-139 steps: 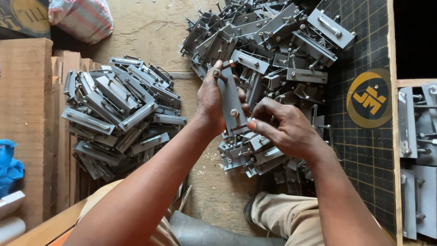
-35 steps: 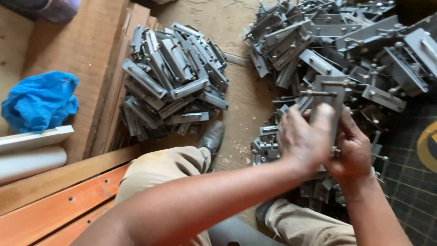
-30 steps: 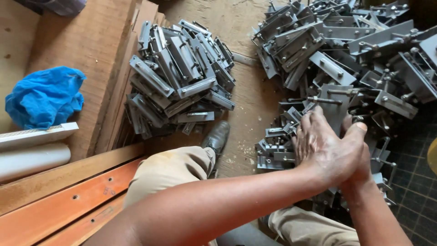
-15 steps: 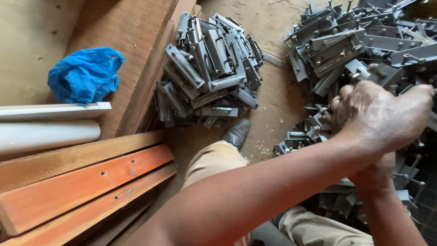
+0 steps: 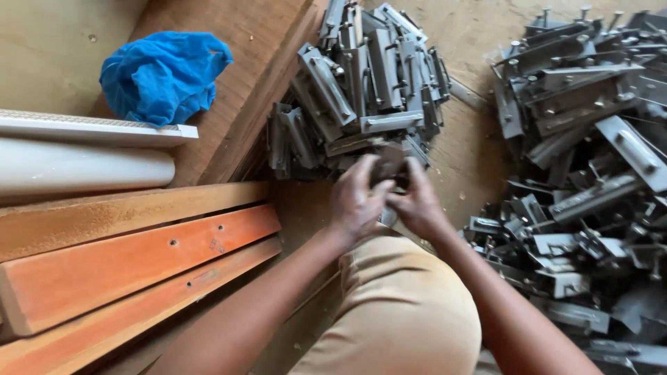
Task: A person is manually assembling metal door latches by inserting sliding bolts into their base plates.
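My left hand (image 5: 358, 198) and my right hand (image 5: 417, 203) meet above my knee, both gripping one grey metal bracket (image 5: 389, 164). The bracket is mostly hidden by my fingers. It sits at the near edge of a stacked pile of similar brackets (image 5: 361, 83), touching or just above it; I cannot tell which. A larger, looser heap of metal brackets with bolts (image 5: 583, 139) lies to the right of my right hand.
My knee in tan trousers (image 5: 403, 312) is below the hands. Orange and brown wooden boards (image 5: 139, 257) lie at the left, with a white pipe (image 5: 76, 170) and a blue cloth (image 5: 163, 73) behind them. A wide wooden plank (image 5: 243, 90) borders the stacked pile.
Both hands have carried the bracket leftward, from the loose heap on the right to the stacked pile. The view has swung with them.
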